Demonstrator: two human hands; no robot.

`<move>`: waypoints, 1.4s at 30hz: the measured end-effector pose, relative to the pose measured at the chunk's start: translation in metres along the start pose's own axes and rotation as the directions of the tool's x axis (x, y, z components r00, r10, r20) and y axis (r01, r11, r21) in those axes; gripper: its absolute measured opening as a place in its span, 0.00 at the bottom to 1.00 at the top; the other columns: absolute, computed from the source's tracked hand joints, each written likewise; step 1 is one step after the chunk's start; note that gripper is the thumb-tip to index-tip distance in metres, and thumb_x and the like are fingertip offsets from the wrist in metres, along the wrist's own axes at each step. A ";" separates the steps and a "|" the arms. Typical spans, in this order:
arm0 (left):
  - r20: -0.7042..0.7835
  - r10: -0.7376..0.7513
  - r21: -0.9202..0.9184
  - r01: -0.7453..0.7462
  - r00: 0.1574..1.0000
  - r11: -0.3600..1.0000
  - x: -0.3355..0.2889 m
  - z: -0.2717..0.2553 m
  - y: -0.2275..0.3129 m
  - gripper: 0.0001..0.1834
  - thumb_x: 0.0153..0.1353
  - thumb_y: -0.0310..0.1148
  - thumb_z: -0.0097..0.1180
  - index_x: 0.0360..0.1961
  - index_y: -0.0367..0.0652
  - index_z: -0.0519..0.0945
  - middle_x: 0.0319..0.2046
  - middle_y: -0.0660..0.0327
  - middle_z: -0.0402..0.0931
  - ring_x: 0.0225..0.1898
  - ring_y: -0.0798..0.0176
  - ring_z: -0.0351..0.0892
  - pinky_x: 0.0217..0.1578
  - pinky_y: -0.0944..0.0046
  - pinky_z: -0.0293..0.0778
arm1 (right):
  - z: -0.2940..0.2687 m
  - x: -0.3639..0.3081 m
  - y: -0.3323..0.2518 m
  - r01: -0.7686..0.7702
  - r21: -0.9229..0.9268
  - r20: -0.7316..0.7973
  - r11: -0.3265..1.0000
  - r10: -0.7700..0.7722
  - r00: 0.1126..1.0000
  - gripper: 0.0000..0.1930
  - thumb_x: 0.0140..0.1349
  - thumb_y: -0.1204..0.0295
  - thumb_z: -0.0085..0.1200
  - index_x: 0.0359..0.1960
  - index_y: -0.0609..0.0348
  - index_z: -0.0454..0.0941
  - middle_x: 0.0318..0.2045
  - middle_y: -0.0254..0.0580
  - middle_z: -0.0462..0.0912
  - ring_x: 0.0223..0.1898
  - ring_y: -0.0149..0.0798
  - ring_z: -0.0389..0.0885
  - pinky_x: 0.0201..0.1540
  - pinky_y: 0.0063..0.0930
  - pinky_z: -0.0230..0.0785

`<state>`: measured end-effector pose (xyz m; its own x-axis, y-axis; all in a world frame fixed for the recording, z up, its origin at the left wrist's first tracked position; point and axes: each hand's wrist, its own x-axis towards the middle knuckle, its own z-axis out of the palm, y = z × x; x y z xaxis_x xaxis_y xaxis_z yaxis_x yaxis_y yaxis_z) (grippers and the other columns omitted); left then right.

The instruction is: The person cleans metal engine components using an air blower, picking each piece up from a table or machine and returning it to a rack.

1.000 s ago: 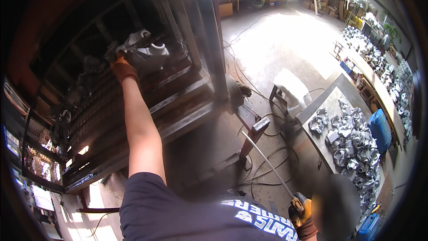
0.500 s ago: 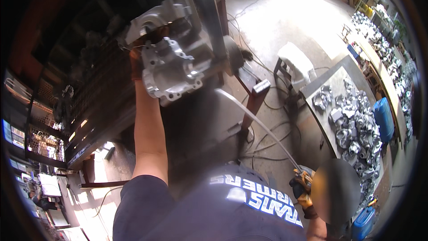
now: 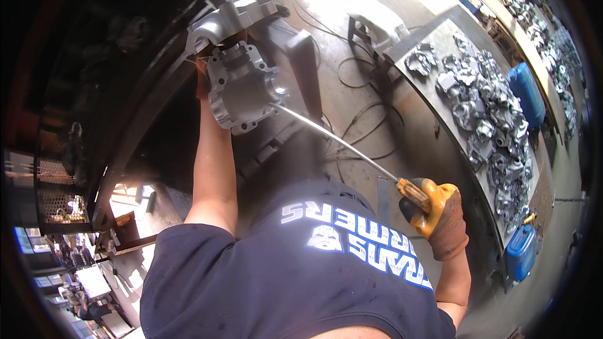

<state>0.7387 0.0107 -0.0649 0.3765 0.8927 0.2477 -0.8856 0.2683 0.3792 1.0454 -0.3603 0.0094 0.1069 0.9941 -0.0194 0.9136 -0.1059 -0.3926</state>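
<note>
A silver cast metal housing [image 3: 242, 72] with bolt holes along its rim is held up at upper centre. My left hand [image 3: 202, 78], in an orange-brown glove, grips it from behind; the casting hides most of its fingers. At lower right my right hand [image 3: 443, 213], gloved in yellow and brown, is closed round the amber handle of a long-shafted screwdriver [image 3: 339, 140]. Its thin shaft slants up to the left, and the tip meets the right edge of the casting's opening.
A metal-topped table [image 3: 408, 37] on the right carries a heap of silver castings [image 3: 483, 119]. Blue jugs [image 3: 521, 252] stand beside it. Behind are a white-covered stool [image 3: 377, 22] and cables [image 3: 370, 110] on the floor. A dark metal frame [image 3: 141, 113] rises at left.
My right hand has moved up and the screwdriver tip has gone left to the casting's edge. The casting has turned slightly in my left hand. My view has shifted to the right.
</note>
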 end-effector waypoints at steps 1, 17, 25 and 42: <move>-0.003 -0.014 -0.001 0.014 1.000 1.000 -0.001 0.004 -0.011 0.18 0.69 0.37 0.44 0.54 0.38 0.73 0.50 0.53 0.75 0.49 0.56 0.77 0.49 0.60 0.75 | -0.004 -0.011 0.007 -0.080 -0.021 0.080 0.997 0.082 0.993 0.16 0.50 0.65 0.65 0.39 0.56 0.81 0.30 0.40 0.80 0.34 0.47 0.75 0.42 0.35 0.65; -0.097 -0.519 -0.187 0.497 0.849 0.848 -0.046 0.026 -0.297 0.17 0.68 0.39 0.46 0.51 0.38 0.74 0.47 0.53 0.76 0.46 0.57 0.77 0.46 0.62 0.75 | 0.010 -0.149 0.122 -0.325 0.317 -0.315 0.891 0.422 0.850 0.13 0.52 0.65 0.65 0.35 0.58 0.79 0.25 0.45 0.82 0.26 0.52 0.78 0.32 0.39 0.69; -0.089 -0.761 -0.251 0.725 0.643 0.642 -0.060 0.058 -0.470 0.17 0.68 0.40 0.47 0.49 0.38 0.75 0.46 0.54 0.76 0.45 0.58 0.78 0.45 0.62 0.76 | 0.029 -0.251 0.166 -0.552 0.258 -0.397 0.793 0.608 0.688 0.16 0.51 0.64 0.67 0.35 0.61 0.78 0.23 0.47 0.81 0.27 0.51 0.80 0.32 0.34 0.71; 0.194 -0.969 0.079 0.987 -0.152 -0.139 -0.140 0.146 -0.798 0.20 0.67 0.44 0.47 0.50 0.37 0.75 0.47 0.54 0.76 0.46 0.58 0.78 0.48 0.62 0.74 | 0.034 -0.328 0.209 0.202 0.979 0.046 -0.029 0.996 -0.083 0.17 0.53 0.73 0.59 0.46 0.63 0.78 0.29 0.51 0.82 0.27 0.47 0.78 0.31 0.28 0.68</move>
<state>1.4325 -0.3817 -0.2719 0.8537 -0.4660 -0.2324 0.5164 0.8152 0.2621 1.1883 -0.7080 -0.0975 0.8825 -0.1864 -0.4319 -0.3889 0.2275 -0.8928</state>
